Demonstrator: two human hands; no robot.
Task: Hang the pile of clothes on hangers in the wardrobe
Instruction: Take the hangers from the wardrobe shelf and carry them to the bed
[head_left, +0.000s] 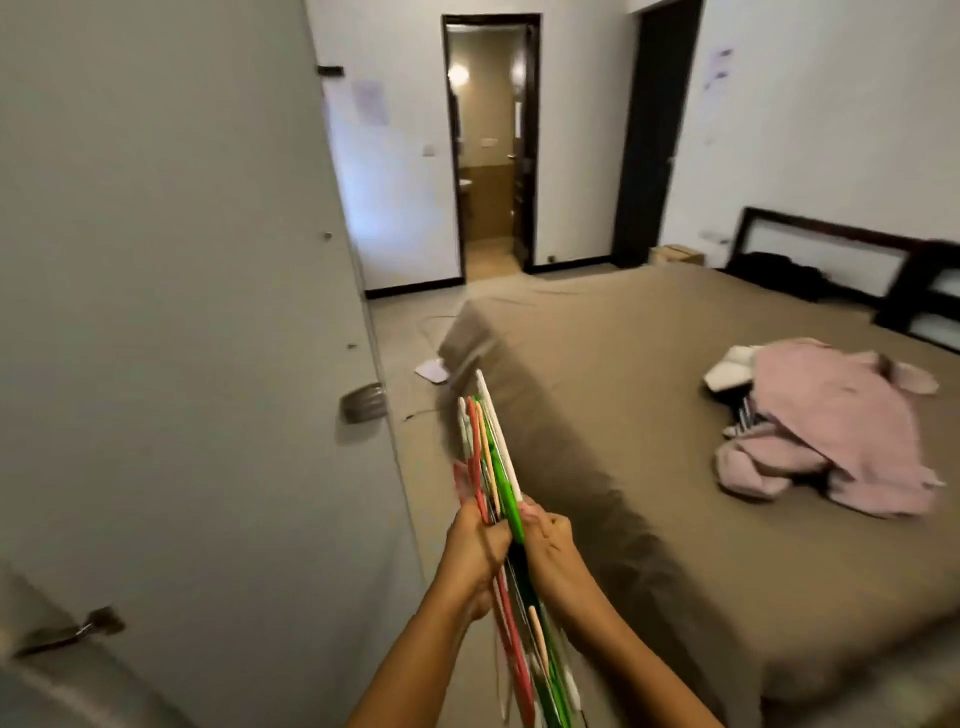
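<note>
A bundle of plastic hangers (491, 457), green, red, white and peach, is held edge-on in front of me at the bottom centre. My left hand (475, 545) grips the bundle from the left, and my right hand (550, 545) grips it from the right. A pile of clothes (831, 431), mostly pink with a white piece and a striped piece, lies on the brown bed (623, 415) at the right. The grey wardrobe door (182, 312) fills the left side, with its metal handle (363, 402) near the door's edge.
A narrow strip of floor runs between the wardrobe and the bed, with a white flat object (432, 370) and a cable on it. An open doorway (491, 145) lies straight ahead. A dark headboard (831, 260) stands at the far right.
</note>
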